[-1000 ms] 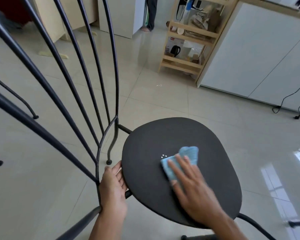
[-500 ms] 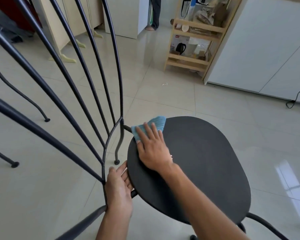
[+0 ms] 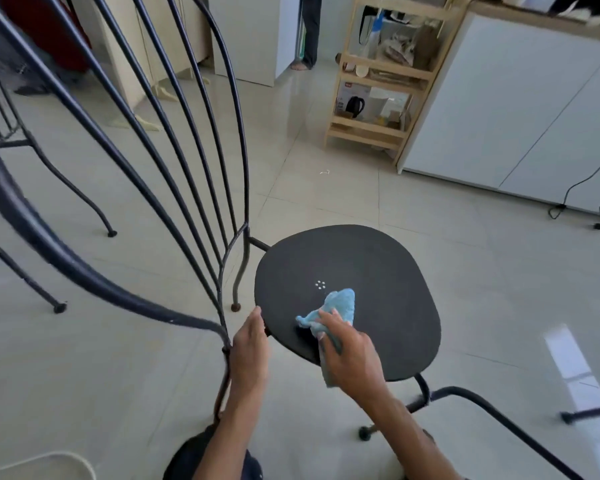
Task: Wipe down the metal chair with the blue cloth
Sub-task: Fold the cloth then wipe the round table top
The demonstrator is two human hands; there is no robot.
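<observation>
Now, starting left of the seat [image 3: 378, 271], the backrest rods [image 3: 201, 168] of the metal chair [image 3: 243, 244] fan upward from the seat's rear edge, and I judge they have yet to be wiped. At the seat's near-left rim my left hand [image 3: 248, 344] steadies the frame, fingers lying fairly straight along the rim; whether the thumb hooks underneath I cannot tell. Just inside that rim, on the near part of the seat, my right hand [image 3: 352, 355] grips the blue cloth [image 3: 340, 304], fingers curled over the bunched fabric and pressing it to the dark surface, with one end poking out toward the seat's middle and another trailing off the near edge below my palm. Just beyond the cloth, near the seat's centre, sits a small ring of pale specks [image 3: 321, 285]. So the step in hand is wiping the seat top, and I'd reckon the task is partly done at best. The next move, as I judge it, calls for pushing the cloth forward across those specks and on to the far-right half of the seat, with firm downward pressure while my left hand holds the chair from sliding.
</observation>
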